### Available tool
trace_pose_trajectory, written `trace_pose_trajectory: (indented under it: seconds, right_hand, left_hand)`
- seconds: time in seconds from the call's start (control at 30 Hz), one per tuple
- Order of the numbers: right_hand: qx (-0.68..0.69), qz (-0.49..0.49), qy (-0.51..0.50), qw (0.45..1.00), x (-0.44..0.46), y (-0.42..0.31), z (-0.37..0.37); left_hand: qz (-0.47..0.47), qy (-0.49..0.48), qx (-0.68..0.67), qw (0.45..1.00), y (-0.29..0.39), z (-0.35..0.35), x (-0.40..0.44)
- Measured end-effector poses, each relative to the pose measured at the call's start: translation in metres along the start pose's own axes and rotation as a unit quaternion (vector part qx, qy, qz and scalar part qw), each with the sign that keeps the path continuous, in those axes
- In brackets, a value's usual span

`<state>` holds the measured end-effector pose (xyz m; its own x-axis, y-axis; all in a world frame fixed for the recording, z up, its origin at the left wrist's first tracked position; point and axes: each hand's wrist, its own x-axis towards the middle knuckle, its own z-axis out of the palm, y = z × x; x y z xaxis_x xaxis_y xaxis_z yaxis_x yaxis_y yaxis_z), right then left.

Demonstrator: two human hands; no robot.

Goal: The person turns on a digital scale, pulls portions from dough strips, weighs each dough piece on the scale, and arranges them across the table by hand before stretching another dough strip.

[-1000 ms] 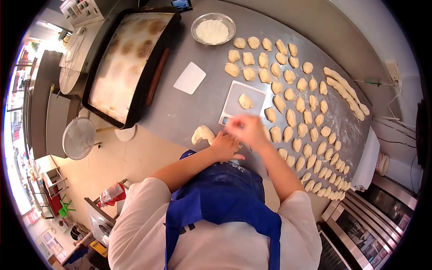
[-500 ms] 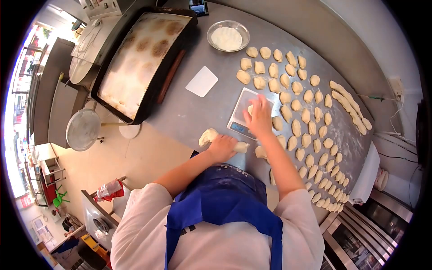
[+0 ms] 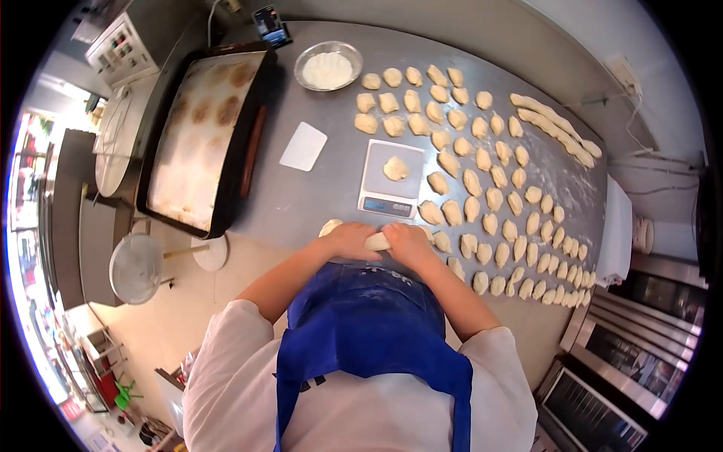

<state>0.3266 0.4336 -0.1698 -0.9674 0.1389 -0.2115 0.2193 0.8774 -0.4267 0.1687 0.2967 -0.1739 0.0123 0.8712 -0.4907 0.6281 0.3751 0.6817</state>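
Note:
A rope of dough (image 3: 377,241) lies at the table's near edge, with both hands on it. My left hand (image 3: 352,241) wraps round it, and a rounded dough end shows past the wrist side. My right hand (image 3: 405,242) grips the same dough near its right end, fingers closed. Just beyond them a white digital kitchen scale (image 3: 388,206) carries one dough piece (image 3: 396,169). Many cut dough pieces (image 3: 472,182) spread in rows to the right of the scale.
Back left is a metal bowl of flour (image 3: 328,69), with a phone (image 3: 271,27) behind it. A white dough scraper (image 3: 304,147) lies left of the scale. Further left stands a large dark-rimmed baking tray (image 3: 143,197). Two long dough ropes (image 3: 556,124) rest at the far right.
My right hand has left the scale, where a dough piece now lies uncovered, and come back to the dough rope beside my left hand. The view has turned somewhat.

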Motion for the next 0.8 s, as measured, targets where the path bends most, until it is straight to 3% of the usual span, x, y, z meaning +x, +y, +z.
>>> trace_pose_trajectory:
  seconds: [0.03, 0.13, 0.33, 0.4, 0.5, 0.6, 0.7, 0.73, 0.77, 0.8]
  right_hand:
    - [-0.009, -0.007, 0.0, 1.0, -0.002, -0.001, 0.001]
    - [-0.038, -0.017, -0.013, 0.999, 0.001, -0.007, -0.001]
    - [-0.091, 0.012, -0.02, 0.996, 0.0, -0.013, -0.011]
    - [-0.091, 0.015, -0.012, 0.996, 0.001, -0.015, -0.01]
    - [-0.009, 0.046, -0.099, 0.994, 0.0, -0.02, -0.006]
    - [0.147, 0.02, -0.099, 0.984, -0.003, -0.035, -0.037]
    - [0.23, -0.019, 0.077, 0.97, 0.018, -0.037, -0.076]
    - [0.14, 0.051, 0.021, 0.989, 0.037, -0.023, -0.095]
    - [0.185, 0.065, 0.15, 0.969, 0.056, -0.01, -0.1]
    - [0.145, 0.084, 0.183, 0.969, 0.08, 0.013, -0.101]
  left_hand:
    - [-0.013, -0.029, 0.038, 0.999, 0.0, -0.001, 0.003]
    - [0.018, -0.115, -0.074, 0.991, 0.0, 0.003, 0.032]
    - [-0.06, -0.059, 0.087, 0.993, 0.031, 0.003, 0.027]
    - [-0.029, -0.052, 0.17, 0.984, 0.033, -0.005, 0.023]
    - [-0.025, -0.064, 0.242, 0.968, 0.027, -0.001, 0.025]
    - [-0.061, -0.044, 0.229, 0.97, -0.006, 0.015, 0.038]
    - [-0.131, 0.024, 0.091, 0.987, 0.004, 0.005, 0.033]
    - [-0.159, 0.052, 0.026, 0.986, 0.015, 0.0, 0.028]
    - [-0.147, 0.039, 0.154, 0.976, 0.025, 0.002, 0.025]
    - [-0.117, 0.08, 0.147, 0.979, 0.025, 0.006, 0.022]
